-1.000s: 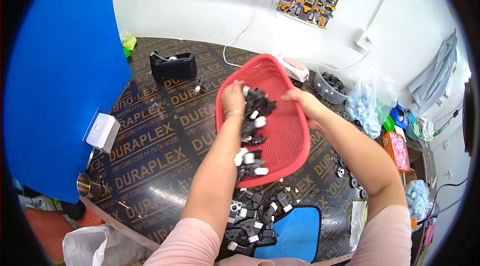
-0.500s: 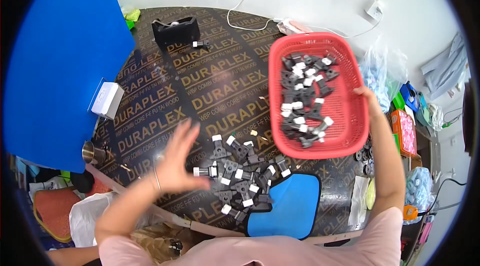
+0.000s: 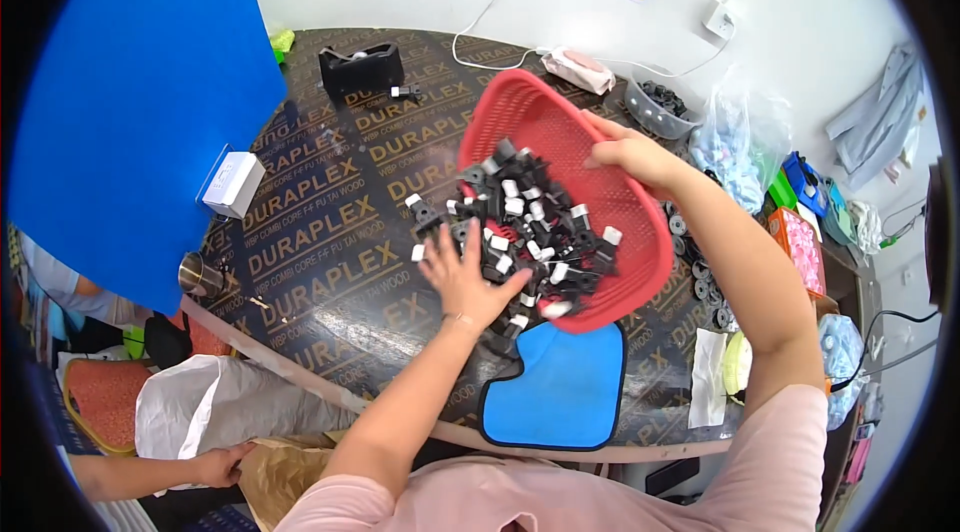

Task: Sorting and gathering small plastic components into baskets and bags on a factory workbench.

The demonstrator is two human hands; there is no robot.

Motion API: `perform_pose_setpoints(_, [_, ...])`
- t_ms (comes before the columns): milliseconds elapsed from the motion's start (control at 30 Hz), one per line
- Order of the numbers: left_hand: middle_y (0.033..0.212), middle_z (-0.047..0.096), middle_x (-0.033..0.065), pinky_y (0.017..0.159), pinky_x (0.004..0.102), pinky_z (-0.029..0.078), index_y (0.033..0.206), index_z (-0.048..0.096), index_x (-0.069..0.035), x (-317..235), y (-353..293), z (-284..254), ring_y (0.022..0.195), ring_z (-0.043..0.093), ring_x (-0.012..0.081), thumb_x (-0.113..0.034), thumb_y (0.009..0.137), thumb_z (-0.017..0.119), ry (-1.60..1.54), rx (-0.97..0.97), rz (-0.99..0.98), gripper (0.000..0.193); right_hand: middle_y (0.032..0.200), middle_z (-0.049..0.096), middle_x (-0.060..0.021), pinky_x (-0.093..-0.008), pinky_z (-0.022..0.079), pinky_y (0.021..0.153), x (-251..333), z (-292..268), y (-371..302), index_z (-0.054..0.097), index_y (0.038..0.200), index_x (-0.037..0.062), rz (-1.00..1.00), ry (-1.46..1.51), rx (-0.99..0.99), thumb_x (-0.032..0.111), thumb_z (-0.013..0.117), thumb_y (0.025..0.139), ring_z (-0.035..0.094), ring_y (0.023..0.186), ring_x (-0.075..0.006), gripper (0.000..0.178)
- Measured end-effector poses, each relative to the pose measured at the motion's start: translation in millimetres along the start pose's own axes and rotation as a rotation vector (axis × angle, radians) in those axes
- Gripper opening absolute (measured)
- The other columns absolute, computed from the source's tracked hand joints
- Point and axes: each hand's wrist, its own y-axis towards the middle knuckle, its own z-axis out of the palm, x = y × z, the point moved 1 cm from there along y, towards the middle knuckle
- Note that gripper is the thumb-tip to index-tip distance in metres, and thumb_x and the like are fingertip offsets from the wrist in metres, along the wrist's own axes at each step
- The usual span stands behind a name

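Observation:
My right hand (image 3: 632,154) grips the upper right rim of a red plastic basket (image 3: 560,127), which is tilted toward the left over the table. Small black plastic parts with white ends (image 3: 535,222) crowd the basket's lower side and its left edge. Against the parts at that edge, my left hand (image 3: 468,277) lies with its fingers spread, touching them and grasping none that I can see. Several parts reach past the basket rim near my fingertips. Just below the basket is a blue mat (image 3: 560,387) with a black border.
A black tape dispenser (image 3: 362,72) and a white box (image 3: 234,184) stand on the dark printed table (image 3: 330,282). A metal cup (image 3: 200,275) is at its left edge. A grey bowl (image 3: 660,112) of dark parts sits behind the basket. Another person's hand (image 3: 222,467) holds a brown paper bag (image 3: 285,477).
The basket has moved left and tilted over where the parts pile lay. My left hand has moved right onto the parts. Another person's hand has appeared at the paper bag.

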Motion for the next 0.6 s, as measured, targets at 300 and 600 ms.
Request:
perform_pose_setpoints(300, [0.12, 0.053, 0.021, 0.098, 0.0423, 0.037, 0.102, 0.069, -0.011, -72.7, 92.2, 57.0, 0.114, 0.046, 0.0376, -0.042, 0.069, 0.072, -0.417, -0.134, 0.089, 0.046, 0.107, 0.06, -0.0139, -0.0398, 0.052, 0.08, -55.5, -38.8, -20.1, 0.049, 0.119, 0.0025, 0.107, 0.529, -0.111, 0.013, 0.056, 0.075, 0.061, 0.092, -0.0249, 0.045])
perform_pose_setpoints(600, [0.126, 0.055, 0.011, 0.107, 0.0499, 0.023, 0.114, 0.061, -0.009, -91.4, 63.1, -101.3, 0.124, 0.045, 0.0288, -0.027, 0.088, 0.058, -0.715, 0.124, 0.46, 0.032, 0.097, 0.064, -0.0131, -0.0373, 0.051, 0.079, -139.4, 11.8, -29.7, 0.057, 0.106, 0.0024, -0.135, 0.916, -0.089, 0.019, 0.058, 0.076, 0.062, 0.085, -0.0261, 0.035])
